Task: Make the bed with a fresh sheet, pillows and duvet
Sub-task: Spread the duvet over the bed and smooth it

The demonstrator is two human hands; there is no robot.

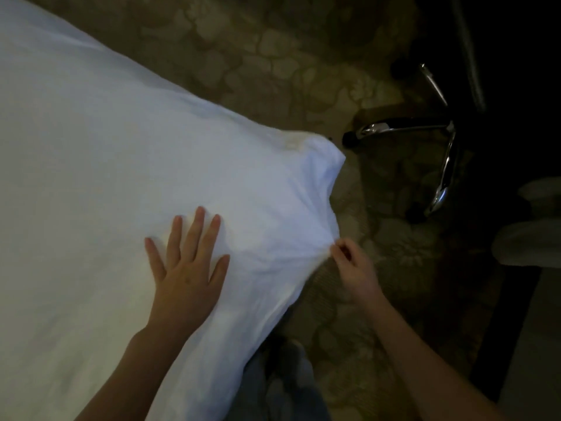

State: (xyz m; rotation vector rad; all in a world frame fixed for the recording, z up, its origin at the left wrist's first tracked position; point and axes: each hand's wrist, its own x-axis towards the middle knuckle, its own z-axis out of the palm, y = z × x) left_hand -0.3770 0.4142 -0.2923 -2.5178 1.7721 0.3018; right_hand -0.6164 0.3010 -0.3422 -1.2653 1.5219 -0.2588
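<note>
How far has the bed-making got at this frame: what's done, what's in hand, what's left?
Done: a white cotton sheet already covers the visible part of the bed up to its corner.
In hand: the left hand presses flat on the sheet near that corner, while the right hand pinches the sheet's edge, where the cloth gathers in creases over the patterned carpet.
Left: no pillows or duvet are in view, so those steps look undone.

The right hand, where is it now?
In the head view, the right hand pinches the white sheet at the bed's corner, right of the flat left hand.
</note>
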